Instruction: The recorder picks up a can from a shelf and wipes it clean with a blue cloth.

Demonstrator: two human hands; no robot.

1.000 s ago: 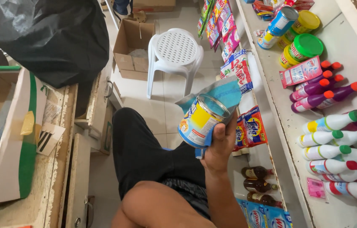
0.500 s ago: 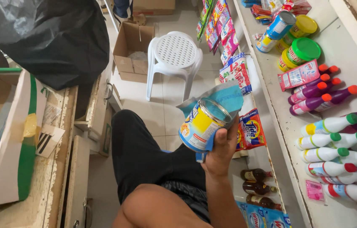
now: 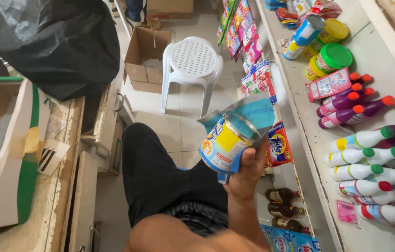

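1. Cardboard box [image 3: 8, 154], open and marked with a green stripe, lies on the worn bench [image 3: 57, 205] at far left; its flap overhangs toward the aisle, so that side gives no spare room.
2. Black bag [image 3: 57, 42] hangs above the bench; beyond it a brown carton [image 3: 147, 58] and a white plastic stool [image 3: 193, 65] stand on the tiled floor [image 3: 179, 126], which is the only open room for moving.
3. Tin [image 3: 228, 142], blue and yellow with a metal rim, is held in mid-air over the person's lap, tilted with its top toward the shelf; a blue cloth [image 3: 253, 112] is wrapped behind and under it.
4. Right hand [image 3: 246, 175] is closed around the tin and cloth together, thumb pressing at the side. Judgement: keeping the cloth bunched under the fingers, not trailing, would keep the grip firm while the tin is turned.
5. Left hand is out of view; its state cannot be told.
6. Sachets [image 3: 277, 149] hang on the shelf front just beside the tin; a wide swing could brush them.
7. Shelf [image 3: 309, 154] at right is crowded: purple bottles [image 3: 351, 105], white bottles [image 3: 370, 172] lying down, green-lidded jars [image 3: 333, 58]. Bare surface shows only near its front edge.
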